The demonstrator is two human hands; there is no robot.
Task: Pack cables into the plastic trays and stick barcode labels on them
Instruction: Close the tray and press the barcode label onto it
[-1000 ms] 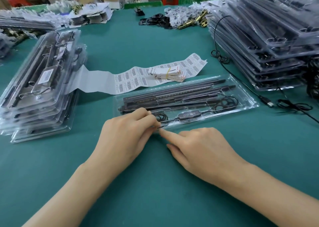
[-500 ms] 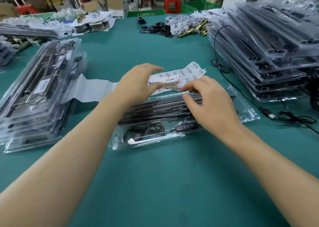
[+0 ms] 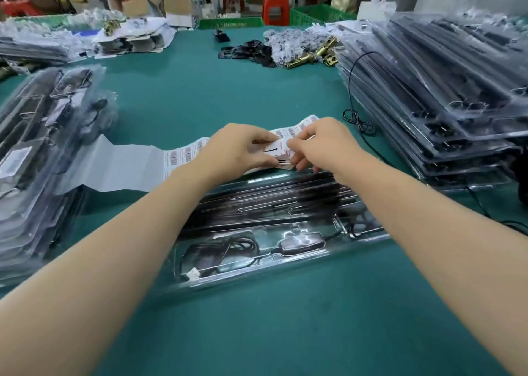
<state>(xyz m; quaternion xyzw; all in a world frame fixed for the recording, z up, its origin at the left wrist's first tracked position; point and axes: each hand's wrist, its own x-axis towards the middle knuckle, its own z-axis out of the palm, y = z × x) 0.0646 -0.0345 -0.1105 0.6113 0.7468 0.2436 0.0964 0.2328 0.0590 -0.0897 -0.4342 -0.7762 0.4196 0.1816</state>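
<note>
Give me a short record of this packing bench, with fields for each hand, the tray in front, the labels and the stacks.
left hand: grips the bundle of slips
right hand: pinches the same bundle's right end
barcode label strip: lies flat beyond the tray, partly under the hands
front tray: clear plastic, dark rods in the far part, coiled cable in the near part
left stack: filled trays, white label on the top one
right stack: filled trays
table: green surface
</note>
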